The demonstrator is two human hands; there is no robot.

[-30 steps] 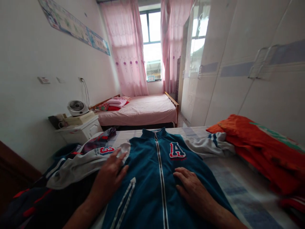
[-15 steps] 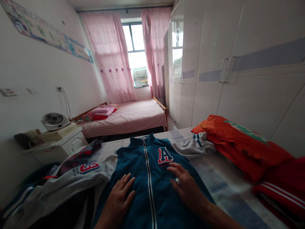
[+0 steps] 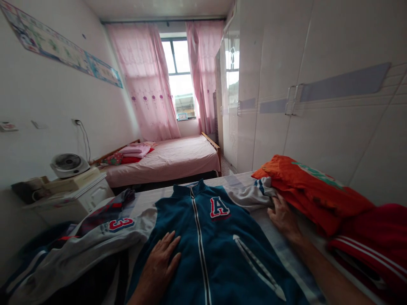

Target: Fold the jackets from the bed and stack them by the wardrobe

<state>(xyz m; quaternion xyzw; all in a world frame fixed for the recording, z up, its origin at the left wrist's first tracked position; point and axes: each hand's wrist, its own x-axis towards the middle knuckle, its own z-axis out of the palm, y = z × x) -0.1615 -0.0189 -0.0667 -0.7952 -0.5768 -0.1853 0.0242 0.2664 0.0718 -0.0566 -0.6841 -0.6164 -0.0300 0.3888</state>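
A teal zip-up jacket (image 3: pixel 178 212) with light grey sleeves lies front up on the bed, its zip closed and a letter A on the chest. My left hand (image 3: pixel 162 260) rests flat on the jacket's front, left of the zip, fingers stretched out. My right hand (image 3: pixel 284 218) is at the lower edge of the right-side grey sleeve (image 3: pixel 251 195), near its striped cuff. Its fingers are apart and reach toward the fabric; a firm hold does not show. The other sleeve (image 3: pixel 127 228), with a red number 3, spreads out to the left.
Orange clothing (image 3: pixel 305 195) and a red garment with white stripes (image 3: pixel 375 250) lie at right. Dark plaid cloth (image 3: pixel 104 214) is at left. Beyond stand a pink-covered bed (image 3: pixel 171 161), a white cabinet (image 3: pixel 92 195) bearing a fan (image 3: pixel 70 164), and a tall wardrobe (image 3: pixel 280 135).
My right hand has moved from the jacket's chest, right and outward to the sleeve, uncovering a white-trimmed pocket. The left hand stays in place. The view has shifted slightly.
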